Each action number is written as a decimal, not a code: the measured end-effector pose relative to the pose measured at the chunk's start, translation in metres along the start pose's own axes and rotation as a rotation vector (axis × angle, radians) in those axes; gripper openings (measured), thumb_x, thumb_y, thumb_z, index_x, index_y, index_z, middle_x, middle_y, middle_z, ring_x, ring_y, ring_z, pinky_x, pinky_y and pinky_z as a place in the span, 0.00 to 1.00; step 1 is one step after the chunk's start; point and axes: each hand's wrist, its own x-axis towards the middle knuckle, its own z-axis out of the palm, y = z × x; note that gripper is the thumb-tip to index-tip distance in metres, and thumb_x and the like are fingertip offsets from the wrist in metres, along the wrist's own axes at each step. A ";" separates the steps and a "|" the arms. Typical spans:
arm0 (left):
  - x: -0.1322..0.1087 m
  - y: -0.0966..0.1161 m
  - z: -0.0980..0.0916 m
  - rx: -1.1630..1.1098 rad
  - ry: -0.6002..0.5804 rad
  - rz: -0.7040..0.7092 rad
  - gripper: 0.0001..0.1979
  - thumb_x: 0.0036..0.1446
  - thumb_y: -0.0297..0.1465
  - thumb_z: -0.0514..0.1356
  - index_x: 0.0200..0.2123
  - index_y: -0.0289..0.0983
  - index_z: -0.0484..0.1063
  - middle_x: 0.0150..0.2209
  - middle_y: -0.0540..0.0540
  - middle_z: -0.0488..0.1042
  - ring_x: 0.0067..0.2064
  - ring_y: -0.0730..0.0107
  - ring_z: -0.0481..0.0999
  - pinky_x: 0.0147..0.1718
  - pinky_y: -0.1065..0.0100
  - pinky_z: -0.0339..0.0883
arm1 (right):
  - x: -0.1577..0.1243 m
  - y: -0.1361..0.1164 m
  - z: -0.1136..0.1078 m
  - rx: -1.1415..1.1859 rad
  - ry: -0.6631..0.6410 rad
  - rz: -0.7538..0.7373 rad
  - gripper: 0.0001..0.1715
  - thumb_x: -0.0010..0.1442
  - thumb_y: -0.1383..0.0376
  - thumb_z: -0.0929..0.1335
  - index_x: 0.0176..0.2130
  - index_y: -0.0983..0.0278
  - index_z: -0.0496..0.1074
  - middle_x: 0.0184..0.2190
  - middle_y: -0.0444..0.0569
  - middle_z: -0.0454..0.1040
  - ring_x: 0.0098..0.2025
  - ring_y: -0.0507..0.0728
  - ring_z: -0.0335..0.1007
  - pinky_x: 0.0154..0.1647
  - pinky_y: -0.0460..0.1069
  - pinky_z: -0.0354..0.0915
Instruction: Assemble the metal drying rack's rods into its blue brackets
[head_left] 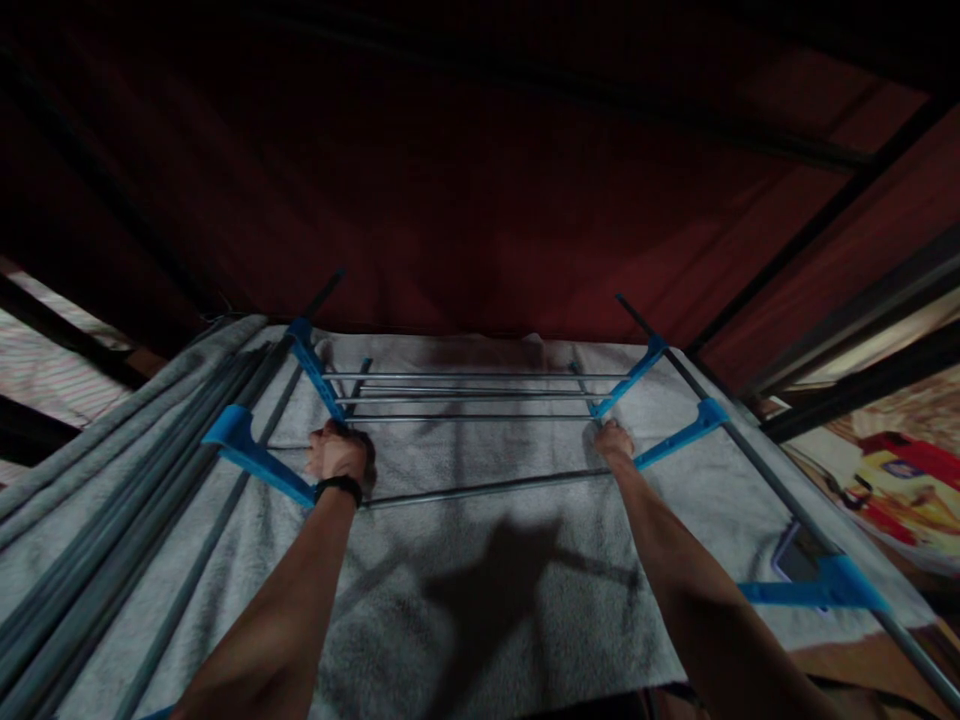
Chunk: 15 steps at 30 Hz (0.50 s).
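A partly built rack of grey metal tubes and blue plastic brackets lies on a light grey cloth (450,455). My left hand (341,458), with a dark band on its wrist, is closed at the lower end of the left far bracket (319,372). My right hand (615,440) is closed at the lower end of the right far bracket (632,382). Several thin crossbars (480,398) span these two brackets. Nearer me, a single crossbar (487,488) runs between a left bracket (259,460) and a right bracket (682,432). My fingertips are partly hidden.
Loose grey tubes (142,500) lie along the left side. Another blue bracket (817,590) sits on the right side tube, by a phone-like dark object (799,550). A red and yellow package (911,485) is at far right. Dark red fabric (450,220) hangs behind.
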 end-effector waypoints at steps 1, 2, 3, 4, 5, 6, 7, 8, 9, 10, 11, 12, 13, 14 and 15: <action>0.000 0.000 0.000 0.014 -0.006 0.004 0.17 0.62 0.32 0.59 0.54 0.39 0.74 0.54 0.32 0.72 0.54 0.43 0.73 0.51 0.45 0.69 | 0.000 0.000 0.001 0.001 0.003 -0.002 0.25 0.72 0.70 0.57 0.60 0.71 0.72 0.54 0.67 0.77 0.61 0.65 0.77 0.56 0.55 0.72; 0.000 0.000 -0.001 0.033 -0.010 0.008 0.16 0.63 0.33 0.59 0.54 0.39 0.74 0.55 0.33 0.72 0.54 0.44 0.73 0.51 0.46 0.70 | 0.000 0.001 0.001 0.002 0.006 -0.006 0.25 0.72 0.71 0.56 0.60 0.71 0.72 0.55 0.67 0.77 0.61 0.65 0.76 0.57 0.55 0.72; 0.000 0.001 -0.001 0.056 -0.013 0.011 0.16 0.64 0.34 0.59 0.54 0.39 0.74 0.55 0.34 0.72 0.54 0.45 0.73 0.50 0.47 0.70 | 0.000 0.001 0.002 0.003 0.006 -0.012 0.25 0.71 0.71 0.57 0.60 0.71 0.72 0.56 0.67 0.77 0.62 0.66 0.76 0.58 0.56 0.72; 0.000 0.001 -0.001 0.077 -0.016 0.012 0.15 0.65 0.34 0.59 0.53 0.40 0.73 0.56 0.35 0.72 0.54 0.45 0.74 0.50 0.48 0.70 | 0.000 0.001 0.002 0.004 0.005 -0.017 0.25 0.71 0.71 0.57 0.61 0.70 0.71 0.56 0.67 0.76 0.62 0.66 0.76 0.58 0.56 0.71; 0.000 0.001 -0.001 0.096 -0.019 0.011 0.15 0.65 0.35 0.59 0.53 0.40 0.73 0.56 0.36 0.72 0.54 0.45 0.74 0.49 0.48 0.70 | 0.000 0.002 0.003 0.004 0.005 -0.020 0.25 0.71 0.71 0.57 0.61 0.70 0.71 0.56 0.67 0.76 0.62 0.66 0.76 0.58 0.57 0.71; -0.001 0.001 0.000 0.109 -0.019 0.008 0.15 0.65 0.35 0.59 0.53 0.40 0.73 0.56 0.37 0.71 0.54 0.45 0.74 0.49 0.49 0.70 | -0.001 0.003 0.003 0.004 0.007 -0.024 0.25 0.71 0.70 0.57 0.61 0.70 0.71 0.57 0.67 0.76 0.62 0.66 0.75 0.59 0.57 0.71; -0.001 0.001 0.001 0.114 -0.014 0.010 0.15 0.65 0.35 0.59 0.54 0.40 0.72 0.56 0.37 0.71 0.54 0.45 0.73 0.50 0.48 0.70 | -0.001 0.004 0.004 0.004 0.012 -0.031 0.26 0.71 0.70 0.57 0.62 0.70 0.70 0.57 0.67 0.76 0.62 0.67 0.75 0.59 0.58 0.70; -0.002 0.000 0.002 0.112 0.000 0.016 0.15 0.66 0.35 0.59 0.54 0.39 0.72 0.56 0.38 0.71 0.55 0.45 0.73 0.50 0.48 0.70 | -0.001 0.005 0.005 0.005 0.020 -0.042 0.26 0.71 0.70 0.57 0.62 0.70 0.70 0.57 0.67 0.75 0.62 0.67 0.75 0.60 0.58 0.70; -0.002 0.000 0.002 0.106 0.014 0.025 0.15 0.66 0.34 0.58 0.55 0.39 0.72 0.56 0.37 0.71 0.55 0.45 0.73 0.51 0.48 0.69 | -0.002 0.006 0.007 0.006 0.030 -0.053 0.26 0.71 0.70 0.57 0.62 0.70 0.69 0.58 0.67 0.74 0.62 0.66 0.75 0.60 0.58 0.70; -0.004 -0.001 0.003 0.096 0.027 0.036 0.15 0.66 0.33 0.57 0.55 0.38 0.72 0.55 0.37 0.71 0.56 0.46 0.73 0.53 0.48 0.69 | -0.002 0.008 0.008 0.007 0.039 -0.063 0.26 0.71 0.71 0.57 0.63 0.70 0.69 0.58 0.67 0.74 0.62 0.66 0.75 0.60 0.58 0.70; -0.005 -0.003 0.002 0.080 0.044 0.049 0.16 0.66 0.31 0.57 0.56 0.38 0.72 0.55 0.36 0.71 0.56 0.46 0.73 0.54 0.49 0.68 | -0.003 0.009 0.009 0.008 0.044 -0.072 0.26 0.70 0.70 0.57 0.64 0.70 0.68 0.59 0.67 0.73 0.62 0.66 0.75 0.60 0.58 0.70; -0.008 -0.004 0.001 0.060 0.062 0.064 0.18 0.66 0.30 0.57 0.58 0.38 0.71 0.55 0.36 0.70 0.57 0.47 0.72 0.56 0.49 0.67 | -0.003 0.011 0.010 0.007 0.043 -0.080 0.27 0.70 0.70 0.58 0.65 0.69 0.67 0.59 0.66 0.73 0.62 0.66 0.75 0.60 0.57 0.70; -0.012 -0.006 0.000 0.038 0.081 0.079 0.20 0.65 0.30 0.58 0.60 0.38 0.70 0.56 0.35 0.70 0.58 0.47 0.71 0.57 0.50 0.66 | -0.003 0.012 0.011 0.004 0.037 -0.087 0.29 0.70 0.70 0.59 0.67 0.68 0.65 0.60 0.66 0.72 0.61 0.66 0.75 0.59 0.57 0.71; -0.017 -0.007 -0.002 0.014 0.108 0.092 0.23 0.64 0.30 0.60 0.62 0.38 0.68 0.58 0.35 0.68 0.60 0.46 0.70 0.59 0.49 0.65 | -0.003 0.012 0.012 0.000 0.030 -0.093 0.30 0.70 0.70 0.59 0.69 0.66 0.63 0.60 0.65 0.72 0.61 0.65 0.75 0.59 0.57 0.71; -0.023 -0.007 -0.003 -0.008 0.142 0.106 0.25 0.64 0.30 0.60 0.64 0.37 0.67 0.61 0.34 0.66 0.61 0.45 0.68 0.60 0.48 0.63 | -0.003 0.013 0.012 -0.004 0.023 -0.101 0.32 0.70 0.69 0.59 0.71 0.64 0.61 0.60 0.64 0.72 0.61 0.65 0.76 0.58 0.57 0.71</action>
